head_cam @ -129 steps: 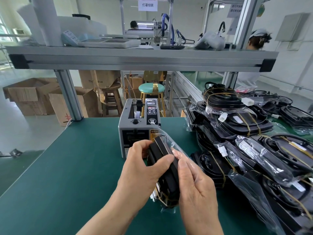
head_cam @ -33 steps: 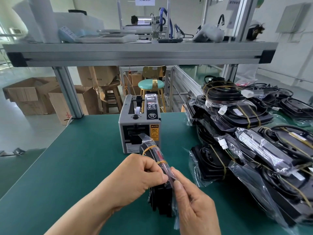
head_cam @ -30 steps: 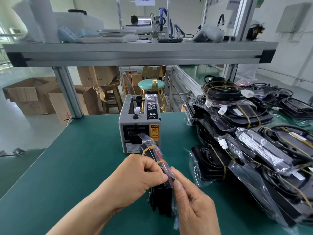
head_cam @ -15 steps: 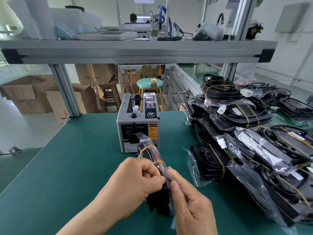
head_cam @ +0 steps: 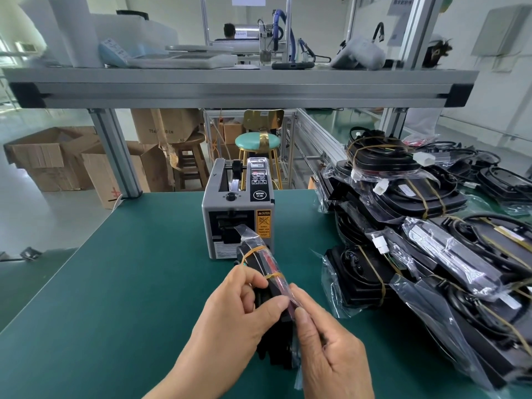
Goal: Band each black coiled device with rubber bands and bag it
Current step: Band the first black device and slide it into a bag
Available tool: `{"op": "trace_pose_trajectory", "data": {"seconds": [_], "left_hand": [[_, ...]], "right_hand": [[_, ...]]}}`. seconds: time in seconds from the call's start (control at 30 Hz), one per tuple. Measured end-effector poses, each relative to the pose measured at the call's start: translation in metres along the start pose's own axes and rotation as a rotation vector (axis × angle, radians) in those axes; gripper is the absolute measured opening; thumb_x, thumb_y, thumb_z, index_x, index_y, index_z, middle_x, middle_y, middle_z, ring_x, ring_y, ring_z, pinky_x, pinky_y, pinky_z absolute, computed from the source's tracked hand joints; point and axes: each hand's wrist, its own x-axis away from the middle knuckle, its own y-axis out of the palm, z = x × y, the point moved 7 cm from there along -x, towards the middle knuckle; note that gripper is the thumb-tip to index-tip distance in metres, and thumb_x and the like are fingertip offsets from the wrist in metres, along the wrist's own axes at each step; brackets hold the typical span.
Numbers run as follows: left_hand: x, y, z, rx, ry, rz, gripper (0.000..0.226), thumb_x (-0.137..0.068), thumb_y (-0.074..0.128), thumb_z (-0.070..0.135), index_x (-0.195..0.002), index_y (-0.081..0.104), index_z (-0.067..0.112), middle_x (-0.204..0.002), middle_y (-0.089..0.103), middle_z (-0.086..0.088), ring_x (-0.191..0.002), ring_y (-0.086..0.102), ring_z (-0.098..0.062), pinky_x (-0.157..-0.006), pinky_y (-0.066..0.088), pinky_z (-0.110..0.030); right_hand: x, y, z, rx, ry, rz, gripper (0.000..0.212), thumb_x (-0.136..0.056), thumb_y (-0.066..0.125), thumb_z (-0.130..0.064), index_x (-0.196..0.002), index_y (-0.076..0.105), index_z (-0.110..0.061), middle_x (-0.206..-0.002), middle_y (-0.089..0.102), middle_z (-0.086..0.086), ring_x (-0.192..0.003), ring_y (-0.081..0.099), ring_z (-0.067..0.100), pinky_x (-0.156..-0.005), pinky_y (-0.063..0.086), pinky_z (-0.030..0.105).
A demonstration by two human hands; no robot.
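Clear bag [head_cam: 269, 264] w/ banded black device [head_cam: 275, 335], just in front of tape dispenser [head_cam: 239, 208]: left hand [head_cam: 239, 318] and right hand [head_cam: 331, 349] both pinch it (film slippery); tugging could tear it or snap a rubber band [head_cam: 253, 250].

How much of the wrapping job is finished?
Lots looks done: a pile of bagged devices fills the table's right side. The left hand and right hand hold a black device, already wearing yellow rubber bands, inside its clear bag. How many remain isn't visible.

Bright, even light; edges bowed, corners perhaps slightly soft.
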Motion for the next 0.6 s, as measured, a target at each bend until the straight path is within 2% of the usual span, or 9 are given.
{"op": "trace_pose_trajectory", "data": {"seconds": [0.13,0.3,0.4,0.47,0.53,0.6], "left_hand": [[0.001,0.002,0.001,0.039,-0.022,-0.042,0.034,-0.059,0.071,0.057,-0.088,0.055,0.048,-0.058,0.041,0.02,-0.052,0.038,0.0,-0.052,0.037,-0.013],[0.001,0.001,0.002,0.106,-0.071,-0.115,0.036,-0.068,0.084,0.036,-0.095,0.061,0.031,-0.058,0.042,0.018,-0.054,0.04,0.0,-0.055,0.041,-0.014],[0.0,-0.001,0.004,0.116,-0.057,-0.121,0.045,-0.057,0.081,0.046,-0.094,0.061,0.029,-0.057,0.041,0.018,-0.053,0.039,-0.002,-0.055,0.039,-0.014],[-0.002,-0.002,0.004,0.119,-0.049,-0.107,0.055,-0.047,0.077,0.055,-0.091,0.059,0.027,-0.057,0.041,0.018,-0.054,0.038,-0.004,-0.056,0.038,-0.017],[-0.002,-0.002,0.003,0.111,-0.053,-0.093,0.059,-0.044,0.076,0.058,-0.087,0.055,0.023,-0.057,0.041,0.018,-0.056,0.037,-0.005,-0.057,0.037,-0.019],[-0.003,-0.002,0.002,0.105,-0.059,-0.082,0.059,-0.043,0.076,0.057,-0.083,0.052,0.021,-0.056,0.041,0.019,-0.054,0.036,-0.004,-0.054,0.035,-0.016]], "right_hand": [[0.0,-0.001,0.001,0.0,-0.01,0.011,0.03,-0.081,0.059,-0.028,-0.106,0.073,-0.037,-0.108,0.069,-0.031,-0.106,0.063,-0.012,-0.086,0.044,0.002],[0.002,-0.001,0.002,-0.013,0.017,-0.027,0.029,-0.082,0.061,-0.025,-0.106,0.074,-0.035,-0.108,0.072,-0.025,-0.106,0.064,-0.009,-0.088,0.045,0.005],[-0.004,-0.001,0.002,-0.034,0.127,-0.123,0.028,-0.086,0.069,-0.016,-0.105,0.076,-0.036,-0.105,0.073,-0.023,-0.1,0.066,-0.01,-0.079,0.046,0.001],[-0.018,-0.002,-0.007,-0.004,0.168,-0.228,0.032,-0.082,0.071,-0.031,-0.113,0.072,-0.039,-0.11,0.071,-0.025,-0.102,0.064,-0.012,-0.08,0.047,0.002],[-0.043,-0.002,-0.017,0.136,0.133,-0.284,0.046,-0.079,0.069,-0.045,-0.124,0.064,-0.039,-0.119,0.066,-0.026,-0.109,0.058,-0.016,-0.089,0.047,0.005],[-0.073,0.006,-0.029,0.282,0.101,-0.289,0.044,-0.081,0.07,-0.043,-0.123,0.063,-0.033,-0.116,0.066,-0.022,-0.107,0.058,-0.014,-0.089,0.045,0.006]]}}
